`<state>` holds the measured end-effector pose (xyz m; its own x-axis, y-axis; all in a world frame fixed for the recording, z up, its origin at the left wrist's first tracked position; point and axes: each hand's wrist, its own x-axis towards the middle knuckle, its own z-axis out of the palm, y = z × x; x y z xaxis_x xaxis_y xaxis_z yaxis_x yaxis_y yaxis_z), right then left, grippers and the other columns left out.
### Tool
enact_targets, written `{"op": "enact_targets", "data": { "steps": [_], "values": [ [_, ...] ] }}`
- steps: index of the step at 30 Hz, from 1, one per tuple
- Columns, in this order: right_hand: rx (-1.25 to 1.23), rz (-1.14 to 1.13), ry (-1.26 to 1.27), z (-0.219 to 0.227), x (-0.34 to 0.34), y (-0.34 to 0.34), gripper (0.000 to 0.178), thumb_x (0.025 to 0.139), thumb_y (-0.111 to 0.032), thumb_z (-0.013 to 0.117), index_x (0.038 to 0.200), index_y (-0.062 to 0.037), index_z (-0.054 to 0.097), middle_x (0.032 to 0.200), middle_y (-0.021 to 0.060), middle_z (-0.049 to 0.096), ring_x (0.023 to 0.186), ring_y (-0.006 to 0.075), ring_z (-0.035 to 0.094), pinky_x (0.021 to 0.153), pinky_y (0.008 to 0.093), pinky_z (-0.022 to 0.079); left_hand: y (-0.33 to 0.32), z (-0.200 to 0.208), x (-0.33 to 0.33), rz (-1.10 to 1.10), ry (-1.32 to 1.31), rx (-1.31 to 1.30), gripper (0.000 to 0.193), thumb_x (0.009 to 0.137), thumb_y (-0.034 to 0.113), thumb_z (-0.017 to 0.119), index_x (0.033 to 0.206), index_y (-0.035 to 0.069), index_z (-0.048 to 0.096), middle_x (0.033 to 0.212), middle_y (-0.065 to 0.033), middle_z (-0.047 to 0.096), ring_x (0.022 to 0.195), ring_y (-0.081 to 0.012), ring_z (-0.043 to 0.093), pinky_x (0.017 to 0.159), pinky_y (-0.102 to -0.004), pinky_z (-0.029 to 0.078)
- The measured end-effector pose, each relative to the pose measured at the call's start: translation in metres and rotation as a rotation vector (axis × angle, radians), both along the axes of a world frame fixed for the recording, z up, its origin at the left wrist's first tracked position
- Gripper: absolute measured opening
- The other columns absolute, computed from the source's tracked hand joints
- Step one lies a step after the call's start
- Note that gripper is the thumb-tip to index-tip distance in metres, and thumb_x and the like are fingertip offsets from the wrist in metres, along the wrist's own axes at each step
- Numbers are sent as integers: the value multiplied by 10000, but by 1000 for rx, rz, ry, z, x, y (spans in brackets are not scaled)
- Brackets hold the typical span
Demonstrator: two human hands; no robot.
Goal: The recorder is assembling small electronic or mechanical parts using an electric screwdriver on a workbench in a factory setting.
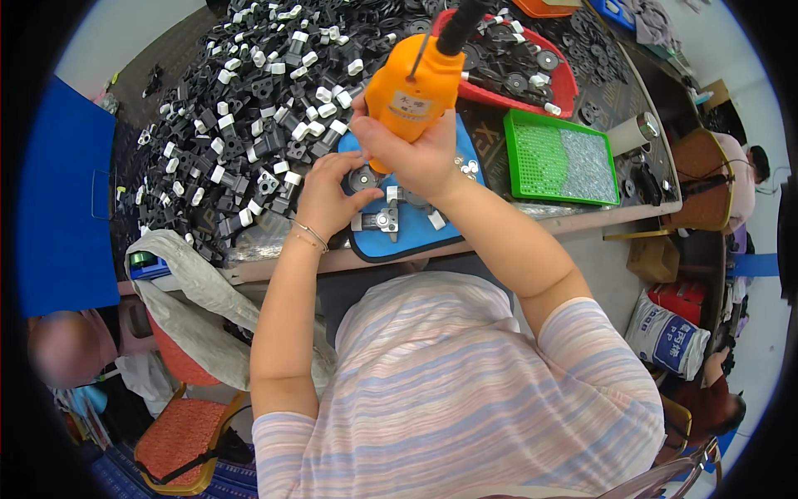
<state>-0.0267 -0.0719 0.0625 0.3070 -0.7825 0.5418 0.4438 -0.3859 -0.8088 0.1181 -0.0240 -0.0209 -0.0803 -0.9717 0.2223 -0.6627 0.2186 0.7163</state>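
My right hand [422, 160] is wrapped around an orange electric screwdriver [416, 87], which is held upright with its black cable end at the top. Its tip points down at a dark round wheel [363, 179] on a blue mat [403, 249]. The exact contact at the tip is hidden behind my right hand. Thumb and fingers of my left hand [327, 195] close around the wheel from the left. Just nearer to me on the mat lies a grey-black caster part [382, 221] with white pieces beside it. Small white rings [467, 169] sit to the right.
A large heap of black parts with white caps [258, 125] covers the table's left and far side. A red basin [565, 90] of similar parts stands at the far right, near a green tray [517, 179] of small metallic pieces and a white cylinder [628, 133]. Other people sit around.
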Motion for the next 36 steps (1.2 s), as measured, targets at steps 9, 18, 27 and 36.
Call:
{"op": "enact_targets", "data": {
  "steps": [9,18,27,36],
  "values": [
    [-87,-3,29,-4,11,-1,312,708,-86,721,987,-16,600,829,27,634,725,87,583,652,232,471,0,-5,0,8,77,8,420,596,172,806,966,77,633,959,-83,615,952,-289,524,837,-353,437],
    [67,287,108,2,-3,-12,242,761,-3,650,980,2,547,837,82,601,660,113,592,586,235,489,1,-6,0,-7,0,-38,466,589,173,822,985,43,614,1000,-96,607,977,-279,525,853,-343,441],
    [69,358,17,32,-49,-4,315,742,-162,690,973,13,566,818,88,605,655,125,588,588,244,475,2,-3,0,15,-26,41,485,611,180,809,1026,34,606,1077,-113,607,1042,-290,525,905,-357,427],
    [-50,-483,-58,8,-177,-14,170,796,2,590,956,25,538,803,136,593,579,157,558,532,249,451,4,-7,-5,10,-37,-36,472,664,153,765,1072,14,573,1136,-132,583,1066,-297,519,911,-357,424]
  ]
}}
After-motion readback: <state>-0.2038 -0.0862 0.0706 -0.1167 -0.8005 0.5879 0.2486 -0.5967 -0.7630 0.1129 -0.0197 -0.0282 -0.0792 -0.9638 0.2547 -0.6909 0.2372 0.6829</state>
